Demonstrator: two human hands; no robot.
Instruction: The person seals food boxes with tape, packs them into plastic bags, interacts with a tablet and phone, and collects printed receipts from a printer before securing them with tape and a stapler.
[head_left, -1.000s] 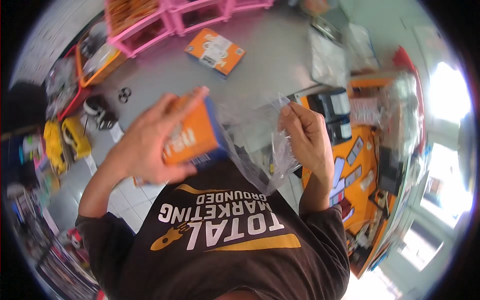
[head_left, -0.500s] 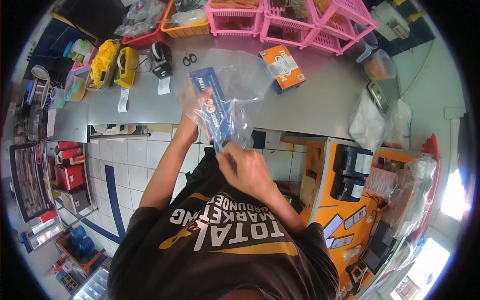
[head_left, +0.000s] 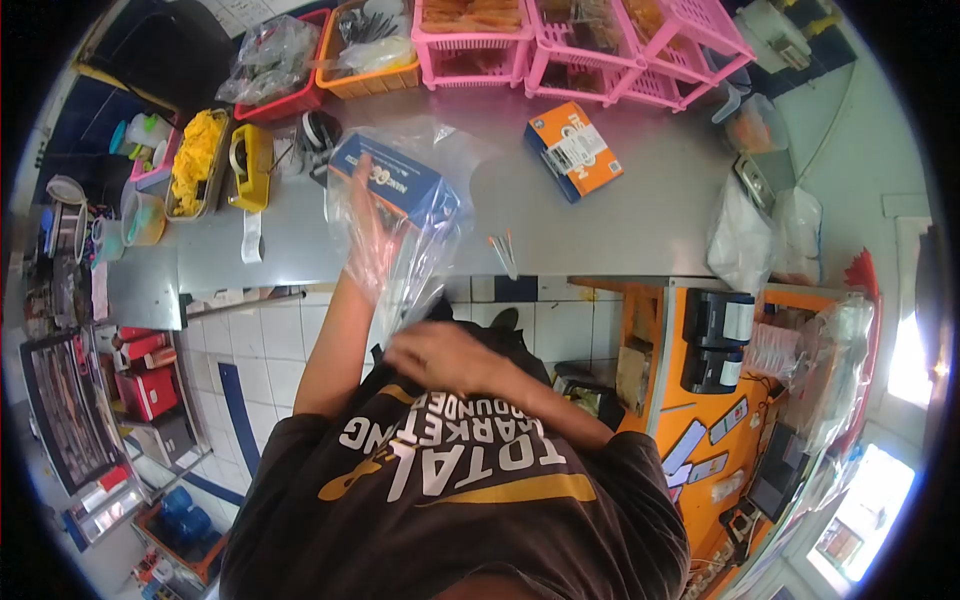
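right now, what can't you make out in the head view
In the head view:
Right hand: motion blur hides its grip.
Bagged box: left hand covers part of it.
Label on the other box: print too small.
Pink crates: cut off by the upper edge.

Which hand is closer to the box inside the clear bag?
Left hand: it's on the box. The right hand is apart from it, in front of the shirt.

Counter (head_left: 650,225): bare steel at right, passable from near edge to loose box (head_left: 575,152), between sticks (head_left: 505,256) and white bag (head_left: 740,238). Far side obstructed by pink racks (head_left: 474,45). Left of centre, bagged box (head_left: 400,180) blocks crossing; narrow gap separates it from paper strip (head_left: 253,238).
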